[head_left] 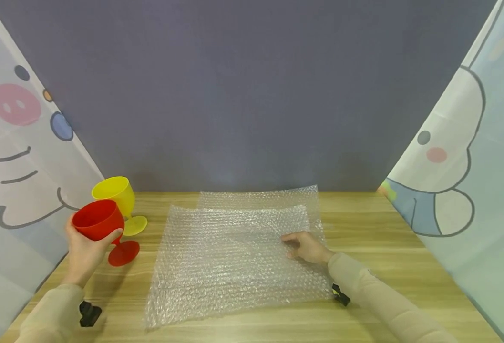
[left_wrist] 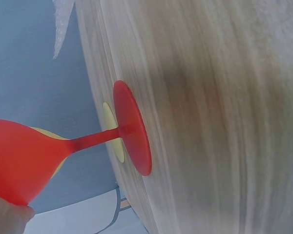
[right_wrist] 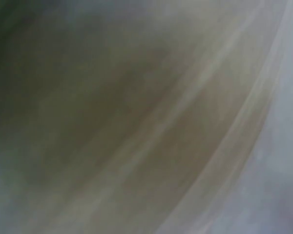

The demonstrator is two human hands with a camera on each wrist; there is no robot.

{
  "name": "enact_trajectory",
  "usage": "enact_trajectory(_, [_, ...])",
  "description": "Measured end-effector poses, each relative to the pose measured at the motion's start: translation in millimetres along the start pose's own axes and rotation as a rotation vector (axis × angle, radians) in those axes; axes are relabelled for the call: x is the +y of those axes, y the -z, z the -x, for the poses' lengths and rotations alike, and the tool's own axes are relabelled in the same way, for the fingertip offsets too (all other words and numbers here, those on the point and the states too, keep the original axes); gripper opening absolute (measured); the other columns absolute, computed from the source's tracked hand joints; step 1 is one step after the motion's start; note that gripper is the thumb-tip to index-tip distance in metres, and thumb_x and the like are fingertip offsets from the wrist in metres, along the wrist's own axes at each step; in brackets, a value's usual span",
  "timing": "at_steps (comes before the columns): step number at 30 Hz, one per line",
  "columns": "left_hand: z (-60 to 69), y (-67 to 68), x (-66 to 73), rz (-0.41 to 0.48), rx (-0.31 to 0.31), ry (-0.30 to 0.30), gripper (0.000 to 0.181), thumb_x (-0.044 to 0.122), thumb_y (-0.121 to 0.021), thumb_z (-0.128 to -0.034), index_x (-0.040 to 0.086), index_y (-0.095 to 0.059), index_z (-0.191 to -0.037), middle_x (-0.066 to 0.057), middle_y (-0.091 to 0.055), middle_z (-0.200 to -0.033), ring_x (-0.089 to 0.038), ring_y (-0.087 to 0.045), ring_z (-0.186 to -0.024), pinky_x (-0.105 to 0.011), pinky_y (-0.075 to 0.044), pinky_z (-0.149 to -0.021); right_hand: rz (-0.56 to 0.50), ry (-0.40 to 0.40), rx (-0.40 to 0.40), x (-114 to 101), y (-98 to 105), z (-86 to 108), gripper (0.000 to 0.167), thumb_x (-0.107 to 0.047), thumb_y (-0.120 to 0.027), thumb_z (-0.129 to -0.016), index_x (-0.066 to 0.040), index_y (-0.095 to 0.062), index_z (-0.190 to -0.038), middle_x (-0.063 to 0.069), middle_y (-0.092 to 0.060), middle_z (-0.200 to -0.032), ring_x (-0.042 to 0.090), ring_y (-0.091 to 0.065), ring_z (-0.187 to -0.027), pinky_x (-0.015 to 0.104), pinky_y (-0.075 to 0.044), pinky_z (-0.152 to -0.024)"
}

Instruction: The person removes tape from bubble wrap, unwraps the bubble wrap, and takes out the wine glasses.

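Note:
At the left of the head view, my left hand (head_left: 84,255) grips a red plastic goblet (head_left: 99,220) round its bowl, thumb on the near side. Its round foot (left_wrist: 132,127) shows at the table surface in the left wrist view; whether it touches the wood I cannot tell. Just behind stands a yellow goblet (head_left: 116,193), partly hidden by the red one. Over the right part of a sheet of bubble wrap (head_left: 230,257) lies my right hand (head_left: 307,247), its fingers loosely bent and pinching nothing I can see. The right wrist view is blurred.
A second bubble wrap sheet (head_left: 277,197) lies under the first and sticks out at its back and right. The wood-grain table (head_left: 389,286) ends at a grey back wall (head_left: 243,95). Cartoon-printed curtains (head_left: 500,190) flank both sides.

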State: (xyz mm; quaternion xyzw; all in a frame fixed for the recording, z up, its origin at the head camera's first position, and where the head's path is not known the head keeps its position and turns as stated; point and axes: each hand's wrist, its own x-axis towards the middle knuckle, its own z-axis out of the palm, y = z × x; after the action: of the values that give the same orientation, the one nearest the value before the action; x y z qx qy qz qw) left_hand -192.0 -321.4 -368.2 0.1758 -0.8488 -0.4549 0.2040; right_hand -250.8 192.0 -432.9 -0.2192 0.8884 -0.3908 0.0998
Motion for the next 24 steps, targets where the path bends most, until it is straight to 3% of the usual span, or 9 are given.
enact_trajectory(5, [-0.5,1.3,0.7,0.004,-0.004,-0.009,0.092,0.029,-0.067,-0.0818,0.029,0.002,-0.143,-0.009,-0.018,-0.147,-0.024,-0.027,-0.122,-0.021,-0.042,-0.079,-0.001,0.03,-0.011,2.7,-1.8,-0.3,0.048,-0.002,-0.07,-0.074,0.002,-0.057,-0.119,0.019,-0.055,-0.126,0.038,-0.044,-0.123,0.05,-0.032,-0.105])
enact_trajectory(10, [-0.4,1.1,-0.2,0.003,-0.026,0.004,0.093,0.03,-0.067,-0.0822,0.028,0.004,-0.143,-0.009,-0.016,-0.148,-0.023,-0.026,-0.121,-0.017,-0.041,-0.074,0.005,-0.002,-0.008,3.6,-1.5,0.1,0.048,-0.002,-0.07,-0.073,0.0,-0.058,-0.119,0.016,-0.055,-0.128,0.037,-0.044,-0.124,0.049,-0.032,-0.106])
enact_trajectory(17, [-1.4,-1.6,2.3,0.019,-0.029,-0.011,0.093,0.03,-0.067,-0.0819,0.028,0.003,-0.143,-0.009,-0.016,-0.148,-0.023,-0.026,-0.122,-0.02,-0.042,-0.079,0.007,0.003,-0.015,4.3,1.2,0.5,0.048,-0.003,-0.07,-0.073,0.0,-0.058,-0.12,0.017,-0.054,-0.128,0.038,-0.044,-0.123,0.05,-0.032,-0.106])
enact_trajectory(24, [0.3,-0.7,2.2,0.036,-0.007,-0.018,0.092,0.026,-0.068,-0.0816,0.027,0.001,-0.143,-0.007,-0.017,-0.147,-0.018,-0.027,-0.12,-0.015,-0.041,-0.076,0.017,-0.01,-0.018,3.2,-0.9,1.0,0.048,-0.004,-0.07,-0.074,-0.002,-0.058,-0.12,0.015,-0.054,-0.129,0.037,-0.043,-0.125,0.05,-0.031,-0.106])
